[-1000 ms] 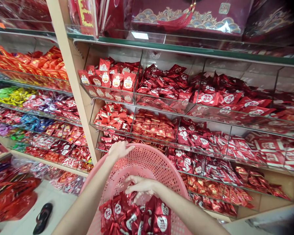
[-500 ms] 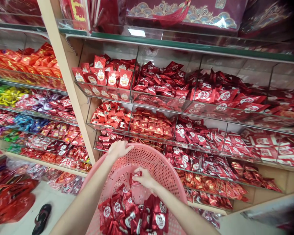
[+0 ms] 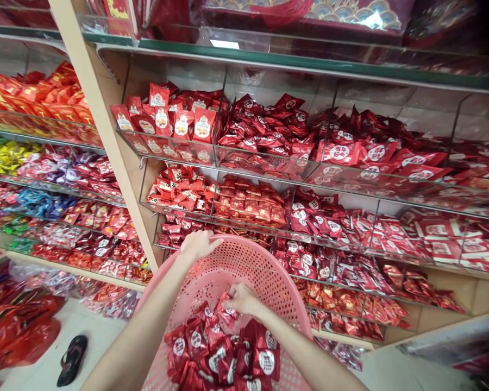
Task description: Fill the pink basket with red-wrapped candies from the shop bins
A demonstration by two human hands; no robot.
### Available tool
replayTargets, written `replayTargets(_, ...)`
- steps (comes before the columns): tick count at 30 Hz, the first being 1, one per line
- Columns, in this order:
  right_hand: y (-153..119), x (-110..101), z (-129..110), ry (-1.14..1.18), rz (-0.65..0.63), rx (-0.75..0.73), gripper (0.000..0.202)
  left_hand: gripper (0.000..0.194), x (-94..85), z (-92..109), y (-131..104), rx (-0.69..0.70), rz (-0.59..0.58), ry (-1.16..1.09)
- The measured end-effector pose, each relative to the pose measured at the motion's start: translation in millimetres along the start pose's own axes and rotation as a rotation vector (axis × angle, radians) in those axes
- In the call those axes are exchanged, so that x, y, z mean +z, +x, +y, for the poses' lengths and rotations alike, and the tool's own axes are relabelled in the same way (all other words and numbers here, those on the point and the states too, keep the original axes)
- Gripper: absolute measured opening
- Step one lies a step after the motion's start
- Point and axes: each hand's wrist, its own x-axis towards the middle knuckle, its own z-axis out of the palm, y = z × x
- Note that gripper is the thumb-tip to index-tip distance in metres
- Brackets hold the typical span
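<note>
pink basket (image 3: 264, 270) partly out of frame

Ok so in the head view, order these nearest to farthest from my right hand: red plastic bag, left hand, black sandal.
From your right hand:
1. Left hand, on the pink basket, up and left.
2. Black sandal, floor, lower left.
3. Red plastic bag, left past the sandal.

1 head camera, looking forward and steeply down into nearby pink basket (image 3: 269, 266), shelves (image 3: 269, 58) beyond.
</note>
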Motion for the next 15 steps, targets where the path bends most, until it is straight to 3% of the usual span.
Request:
replayTargets(7,-2.5,-0.9,-2.8,-0.121,-0.01,0.003,0.027,0.072,-1.2,1.3,2.1,-0.012,-0.011,0.004)
replayTargets(11,-4.0,0.4,-1.0,-0.015,-0.209,0.056,0.025,0.073,1.0,0.6,3.6,0.001,0.006,0.0)
replayTargets(15,-0.6,-6.0,0.2,0.136,-0.229,0.017,0.026,0.073,1.5,0.8,4.3,-0.005,0.012,0.011)
